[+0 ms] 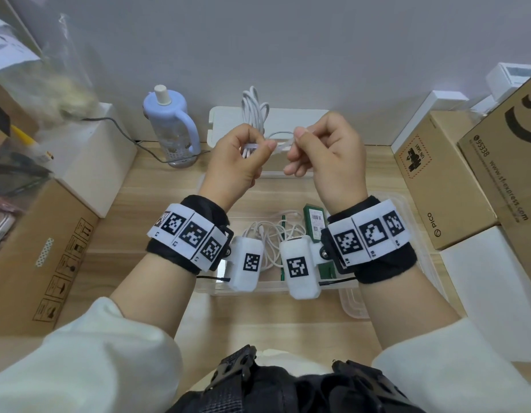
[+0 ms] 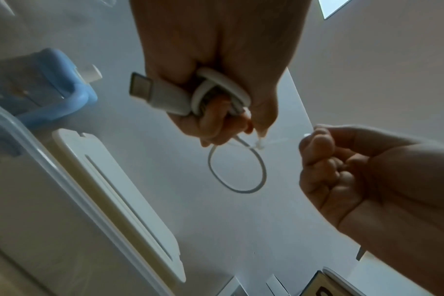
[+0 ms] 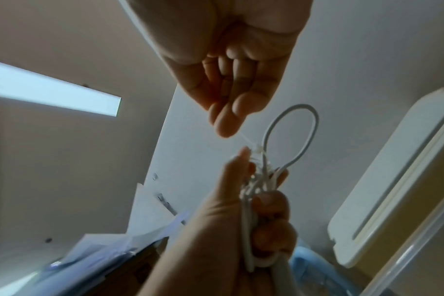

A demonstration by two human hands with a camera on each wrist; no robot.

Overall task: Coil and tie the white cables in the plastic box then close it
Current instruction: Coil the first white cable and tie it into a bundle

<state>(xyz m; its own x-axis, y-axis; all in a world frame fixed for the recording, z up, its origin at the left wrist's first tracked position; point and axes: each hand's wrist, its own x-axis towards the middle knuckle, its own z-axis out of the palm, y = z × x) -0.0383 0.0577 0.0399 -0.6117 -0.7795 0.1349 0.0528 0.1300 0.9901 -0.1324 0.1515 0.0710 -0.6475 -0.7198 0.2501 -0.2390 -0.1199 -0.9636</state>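
Sleeves: we see our cream sleeves (image 1: pixel 115 347) nearest, with black bands carrying printed markers round both wrists.
Plastic box (image 1: pixel 407 210): it sits open on the wooden table, directly under our wrists; loose white cables (image 1: pixel 268 234) and a green card lie inside it.
Left hand (image 1: pixel 238 162): we curl our fingers round a coiled white cable bundle (image 2: pixel 216 88), a flat connector sticking out past the knuckles.
Right hand (image 1: pixel 326 150): just beside the left, thumb and forefinger pinch the thin tail of a white zip tie (image 2: pixel 260 145) looped round the bundle.
Cable loop (image 3: pixel 292 132): one loop pokes out of the bundle beyond our fingers.
Lid (image 1: pixel 303 123): white, it leans against the wall beyond our hands.
Bottle (image 1: pixel 171 123): pale blue, it stands beyond and left of the left hand.
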